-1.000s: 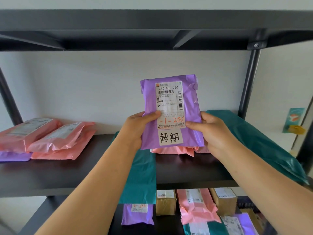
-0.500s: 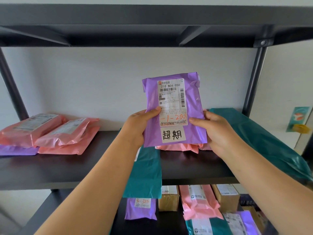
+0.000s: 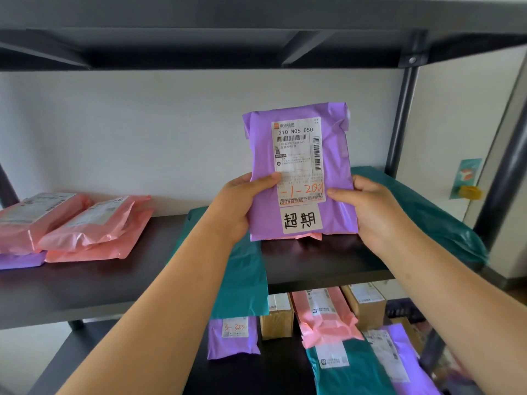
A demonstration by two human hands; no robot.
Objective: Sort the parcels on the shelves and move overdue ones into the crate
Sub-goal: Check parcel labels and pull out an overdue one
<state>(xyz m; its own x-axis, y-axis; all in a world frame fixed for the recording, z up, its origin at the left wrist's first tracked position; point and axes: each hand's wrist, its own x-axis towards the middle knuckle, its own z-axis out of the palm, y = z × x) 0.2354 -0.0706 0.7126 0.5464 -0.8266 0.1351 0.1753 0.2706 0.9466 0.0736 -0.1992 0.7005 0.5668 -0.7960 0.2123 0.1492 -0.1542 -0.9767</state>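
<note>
Both hands clamp one flat purple plastic mailer parcel (image 3: pixel 335 166), holding it upright in front of the middle shelf. The left hand (image 3: pixel 242 203) pinches its left edge, thumb on the front, and the right hand (image 3: pixel 368 212) grips the right edge likewise. The glossy film is creased. A white shipping label (image 3: pixel 298 155) reads "210 N06 050" above barcodes; the smaller print is too fine to read. Orange handwriting lower down looks like "-1-200", its ends partly under the thumbs. Below it a white sticker (image 3: pixel 301 220) says "超期" in black. Behind, a teal plastic mailer (image 3: pixel 245 280) droops over the front edge of the dark shelf board (image 3: pixel 114 280). Farther left lie stacked pink plastic mailers (image 3: pixel 94 229), wrinkled, their labels unreadable.
</note>
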